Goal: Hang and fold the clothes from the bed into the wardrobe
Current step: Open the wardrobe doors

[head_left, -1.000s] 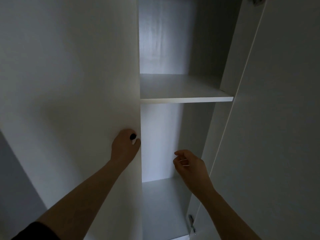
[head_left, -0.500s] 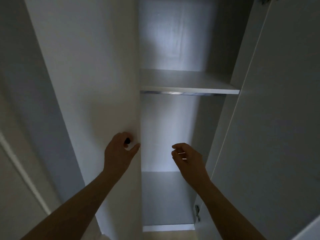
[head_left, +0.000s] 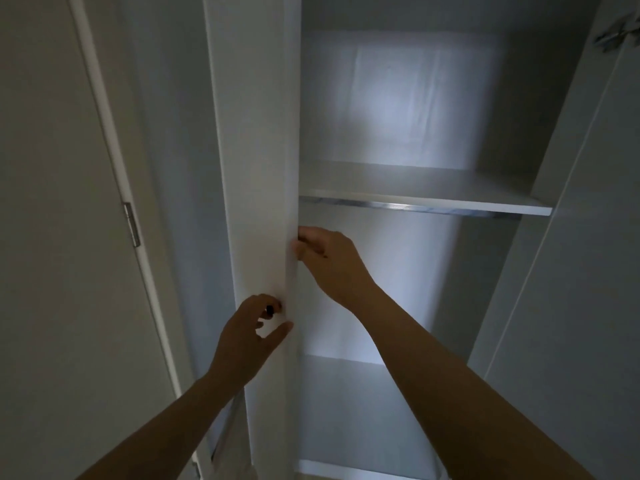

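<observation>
Left hand (head_left: 249, 336) seemingly pinches the knob (head_left: 271, 310); right hand (head_left: 332, 263) grips the wardrobe door (head_left: 256, 161) edge.

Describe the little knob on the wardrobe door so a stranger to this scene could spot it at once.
Find the open wardrobe, then the white door standing edge-on at its left. On that door's face, below where the right hand grips the edge, the left hand curls its fingers round the knob. It is small, round and dark, the only dark spot on the white panel.
</observation>
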